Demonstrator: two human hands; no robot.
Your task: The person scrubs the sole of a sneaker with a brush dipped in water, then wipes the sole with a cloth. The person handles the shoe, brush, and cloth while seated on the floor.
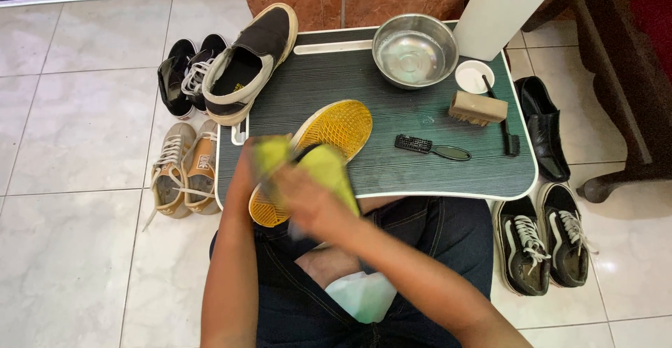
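Note:
A shoe [336, 127] lies sole up on the dark lap table [392, 159], its yellow waffle sole facing me. My right hand [315, 201] presses a yellow-green cloth [329, 169] against the shoe's near side; the hand is blurred. My left hand [255, 162] grips the shoe's left edge, with part of the cloth over it. The matching black-and-cream slip-on shoe [245, 64] rests upright at the table's far left corner.
On the table stand a steel bowl of water [414, 48], a small white dish [474, 76], a wooden brush [477, 108] and two black brushes [430, 147]. Pairs of shoes lie on the tiled floor at left [185, 169] and right [546, 239]. A white container [504, 8] stands behind.

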